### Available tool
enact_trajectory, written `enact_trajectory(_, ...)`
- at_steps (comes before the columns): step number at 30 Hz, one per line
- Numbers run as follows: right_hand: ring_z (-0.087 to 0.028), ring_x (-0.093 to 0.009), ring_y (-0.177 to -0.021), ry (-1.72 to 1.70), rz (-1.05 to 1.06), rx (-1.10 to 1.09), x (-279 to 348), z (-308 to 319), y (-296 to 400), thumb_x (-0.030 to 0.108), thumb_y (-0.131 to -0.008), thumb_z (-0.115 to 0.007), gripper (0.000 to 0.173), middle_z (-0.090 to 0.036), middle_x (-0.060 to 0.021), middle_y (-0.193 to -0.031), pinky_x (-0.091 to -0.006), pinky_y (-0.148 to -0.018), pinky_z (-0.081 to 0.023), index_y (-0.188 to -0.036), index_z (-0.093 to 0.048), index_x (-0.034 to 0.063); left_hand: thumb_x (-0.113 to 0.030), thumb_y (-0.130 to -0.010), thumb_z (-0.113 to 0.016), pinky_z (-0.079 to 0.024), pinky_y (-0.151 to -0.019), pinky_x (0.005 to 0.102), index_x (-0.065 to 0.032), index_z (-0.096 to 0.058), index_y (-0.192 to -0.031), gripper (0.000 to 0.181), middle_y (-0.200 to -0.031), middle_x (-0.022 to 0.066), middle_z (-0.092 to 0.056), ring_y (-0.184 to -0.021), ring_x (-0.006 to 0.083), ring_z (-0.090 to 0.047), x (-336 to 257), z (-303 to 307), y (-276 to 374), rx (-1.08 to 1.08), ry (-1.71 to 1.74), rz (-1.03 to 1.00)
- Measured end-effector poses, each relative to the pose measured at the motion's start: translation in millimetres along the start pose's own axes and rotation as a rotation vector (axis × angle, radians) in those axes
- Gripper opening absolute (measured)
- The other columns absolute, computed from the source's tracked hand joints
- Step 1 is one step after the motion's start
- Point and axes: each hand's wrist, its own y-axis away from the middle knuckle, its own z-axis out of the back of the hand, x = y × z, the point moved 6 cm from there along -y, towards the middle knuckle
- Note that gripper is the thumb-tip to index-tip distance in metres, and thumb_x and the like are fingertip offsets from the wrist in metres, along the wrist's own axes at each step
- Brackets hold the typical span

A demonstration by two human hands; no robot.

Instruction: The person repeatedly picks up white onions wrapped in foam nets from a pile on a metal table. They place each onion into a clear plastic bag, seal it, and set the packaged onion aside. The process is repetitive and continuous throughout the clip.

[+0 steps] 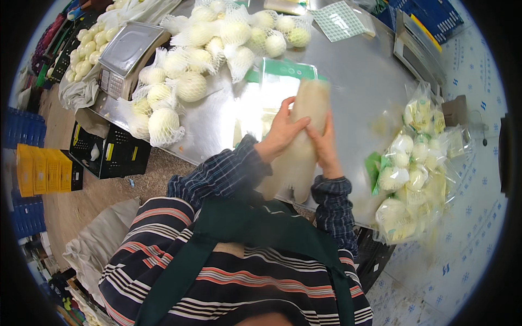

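Between both hands is a long cream-coloured bundle (pixel 312 98), partly blurred; it could be netting, but its material is not certain. My left hand (pixel 280 134) grips it from the left, thumb across its front. My right hand (pixel 326 144) holds its right side, the two thumbs close together. The bundle's lower end spreads into two lobes near my apron. Just beyond my hands lies a clear plastic bag with a green header (pixel 290 70), flat on the metal table (pixel 355 98). Peeled onions in white mesh nets (pixel 191 86) lie to the left.
A digital scale (pixel 130 49) stands at the left edge beside loose peeled onions (pixel 87 49). Clear packs of onions (pixel 412 175) are heaped at the right edge. A green gridded sheet (pixel 338 21) lies at the back. Below left is a black crate (pixel 110 150).
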Motion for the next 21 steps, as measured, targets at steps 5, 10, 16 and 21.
enact_trajectory(5, -0.053, -0.023, -0.106, -0.239, -0.179, -0.072, 25.5, 93.2, 28.9, 0.014, -0.08, -0.06, 0.064, -0.047, -0.0132, -0.123, -0.0351, -0.085, -0.049, -0.135, -0.029, 0.0047, -0.03, -0.082, -0.064, -0.044, -0.076, 0.0363, -0.0112, -0.044, -0.124, 0.05, -0.113, 0.0084, -0.048, -0.098, 0.0206, -0.049, -0.9, -20.6, -15.1, 0.183, -0.083, 0.048)
enact_trajectory(10, -0.05, -0.021, -0.11, -0.137, -0.252, -0.044, 39.7, 131.9, 90.5, 0.019, -0.075, -0.064, 0.076, -0.045, -0.0113, -0.126, -0.0322, -0.088, -0.046, -0.138, -0.024, 0.004, -0.021, -0.074, -0.067, -0.046, -0.072, 0.0389, -0.0058, -0.053, -0.098, 0.031, -0.095, 0.0129, -0.052, -0.092, 0.0297, -0.052, 66.5, 13.1, 1.3, 0.396, -1.404, -0.282)
enact_trajectory(16, -0.041, -0.019, -0.12, -0.269, -0.535, 0.02, -3.9, 100.7, 159.9, 0.017, -0.071, -0.068, 0.086, -0.038, -0.0102, -0.134, -0.032, -0.098, -0.037, -0.141, -0.02, 0.0036, -0.008, -0.077, -0.056, -0.048, -0.07, 0.0383, -0.0062, -0.051, -0.094, 0.018, -0.093, 0.011, -0.051, -0.089, 0.028, -0.054, 91.7, 22.6, 3.2, 0.418, -1.558, -0.297)
enact_trajectory(21, -0.037, -0.019, -0.124, -0.286, -0.596, 0.124, -7.3, 62.7, 166.6, 0.013, -0.072, -0.066, 0.085, -0.033, -0.0103, -0.138, -0.0311, -0.101, -0.033, -0.142, -0.018, 0.0025, -0.007, -0.076, -0.055, -0.047, -0.069, 0.0398, -0.0041, -0.05, -0.09, 0.015, -0.09, 0.0116, -0.049, -0.087, 0.0292, -0.054, 84.0, 16.7, 6.0, 0.382, -1.535, -0.35)
